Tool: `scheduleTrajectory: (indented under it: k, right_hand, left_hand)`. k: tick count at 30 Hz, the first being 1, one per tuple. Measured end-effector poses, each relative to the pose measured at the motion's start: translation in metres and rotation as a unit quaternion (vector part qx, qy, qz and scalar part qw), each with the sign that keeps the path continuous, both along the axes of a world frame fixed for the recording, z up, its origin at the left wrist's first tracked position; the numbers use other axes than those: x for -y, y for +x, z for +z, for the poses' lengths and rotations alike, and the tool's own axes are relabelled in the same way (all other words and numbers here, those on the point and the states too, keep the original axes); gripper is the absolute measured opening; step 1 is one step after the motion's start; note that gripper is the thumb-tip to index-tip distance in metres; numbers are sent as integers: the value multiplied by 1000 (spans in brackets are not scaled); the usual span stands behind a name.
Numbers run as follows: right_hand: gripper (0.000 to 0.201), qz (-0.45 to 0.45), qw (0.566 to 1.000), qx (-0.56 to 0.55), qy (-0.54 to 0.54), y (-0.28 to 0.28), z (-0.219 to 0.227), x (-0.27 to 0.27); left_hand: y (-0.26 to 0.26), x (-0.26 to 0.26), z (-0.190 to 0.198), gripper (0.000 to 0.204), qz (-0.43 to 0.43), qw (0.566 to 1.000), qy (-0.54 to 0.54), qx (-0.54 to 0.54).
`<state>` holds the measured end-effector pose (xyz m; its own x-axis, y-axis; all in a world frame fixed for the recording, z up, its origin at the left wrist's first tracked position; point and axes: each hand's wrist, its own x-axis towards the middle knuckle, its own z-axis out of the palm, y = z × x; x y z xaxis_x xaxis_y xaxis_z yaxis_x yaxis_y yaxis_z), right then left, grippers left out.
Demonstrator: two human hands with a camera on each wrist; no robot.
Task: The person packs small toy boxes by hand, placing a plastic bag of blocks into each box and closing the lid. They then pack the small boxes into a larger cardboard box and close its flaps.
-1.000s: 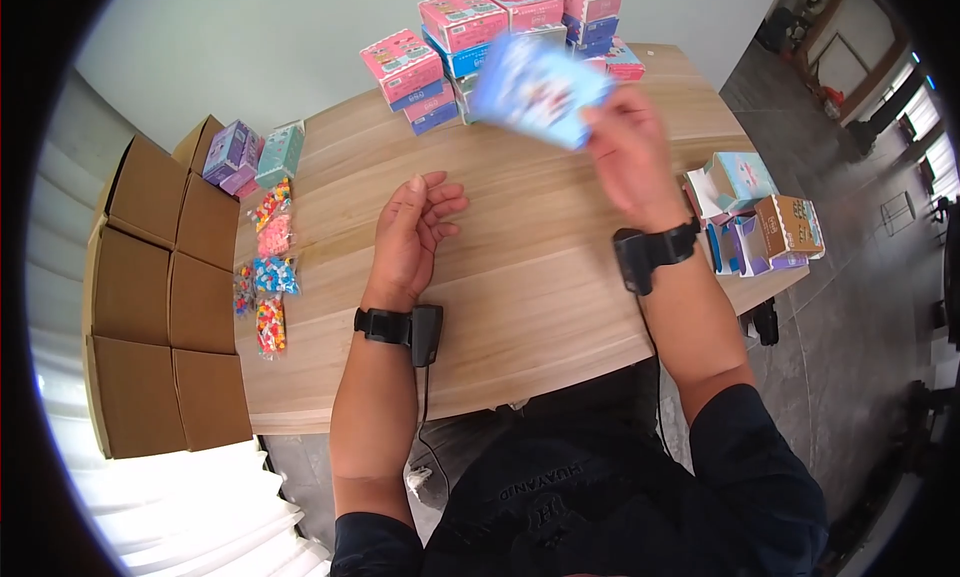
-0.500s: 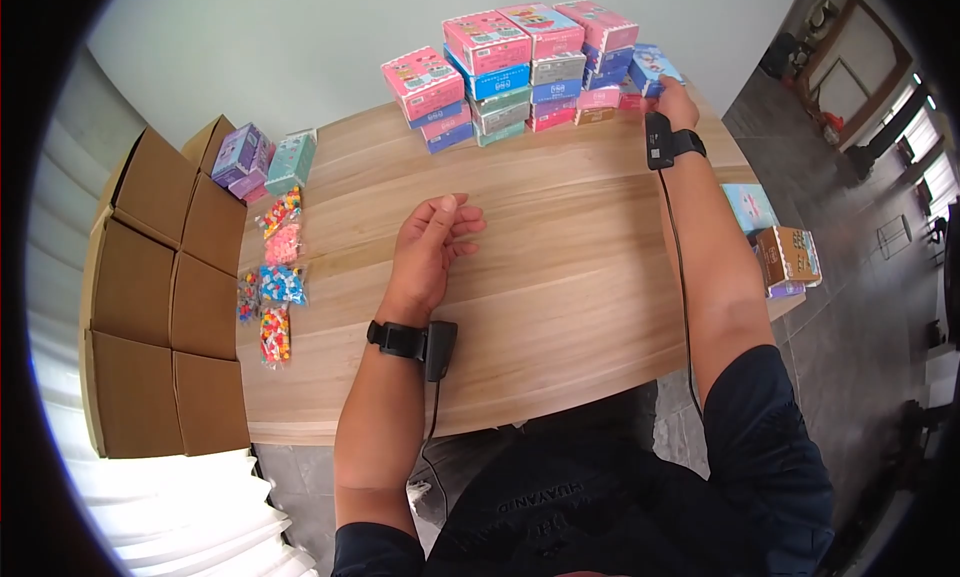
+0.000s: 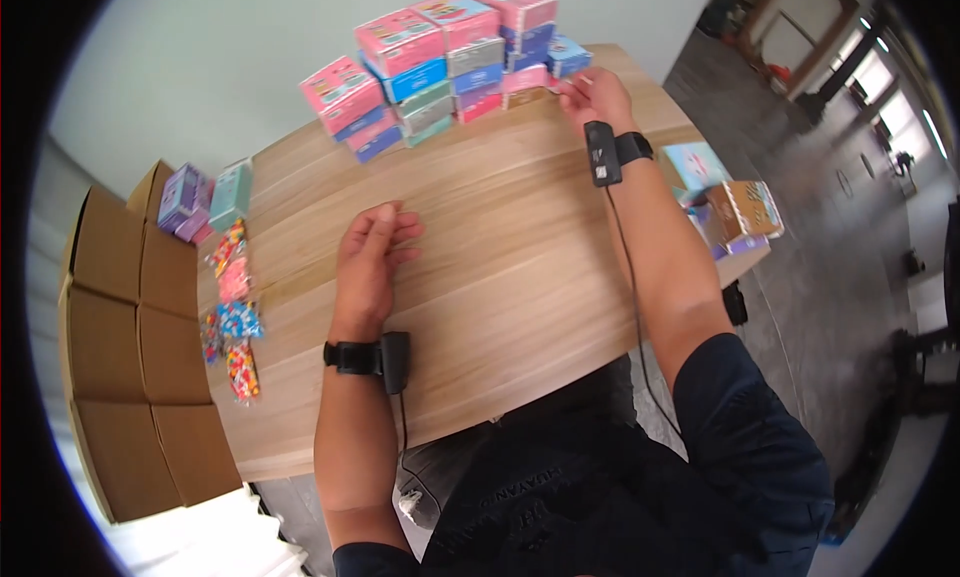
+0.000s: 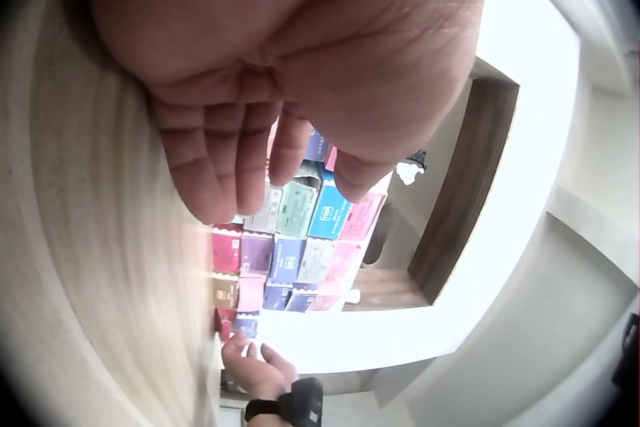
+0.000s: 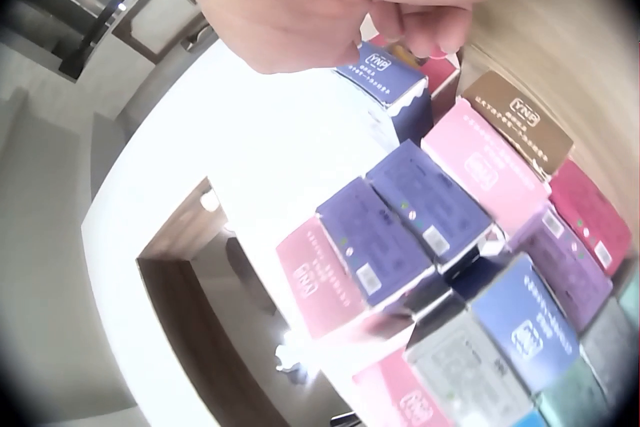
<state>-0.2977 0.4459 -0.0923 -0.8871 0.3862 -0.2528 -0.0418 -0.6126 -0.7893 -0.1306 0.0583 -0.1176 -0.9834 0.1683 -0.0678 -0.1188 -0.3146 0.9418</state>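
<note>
So the right hand (image 3: 592, 92) is stretched out to the far edge of the wooden table (image 3: 500, 267), right up against the right end of the stack of little boxes (image 3: 440, 52). Its fingers look curled in, and in the right wrist view they're bunched just beside a blue box (image 5: 385, 82) at that end, but I honestly can't tell if they're pinching it or just touching (the fingertips are blurry and partly hidden). The stack itself is several layers of pink, blue, grey and purple boxes sitting against the wall.

The left hand (image 3: 368, 262) is resting on its side in the middle of the table, well apart from the stack, fingers loosely bent and holding nothing. The left wrist view shows the same thing, a relaxed palm with the boxes far off behind it.

Other stuff: a row of small bags of colourful pieces (image 3: 230, 307) along the left edge, a purple box (image 3: 182, 199) and a teal box (image 3: 230, 192) next to them, brown cartons (image 3: 120, 367) off the left side, and some opened boxes (image 3: 735, 212) on the right end of the table
</note>
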Motion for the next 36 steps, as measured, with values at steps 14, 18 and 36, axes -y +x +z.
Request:
scheduleTrajectory:
  k: [14,18,36]
  right_hand:
    - [76,-130,590,66,794,312,114,-82]
    - [85,-53,630,120,765,330,85,-110]
    - [82,48,695,-203,688,271,140,46]
  left_hand:
    - [3,0,-3,31,-6,1000,-5,-4]
    - [-1,-1,-7,27,-1,1000,-7,-10]
    - [7,-1,2,37,-28,999,-28,-21]
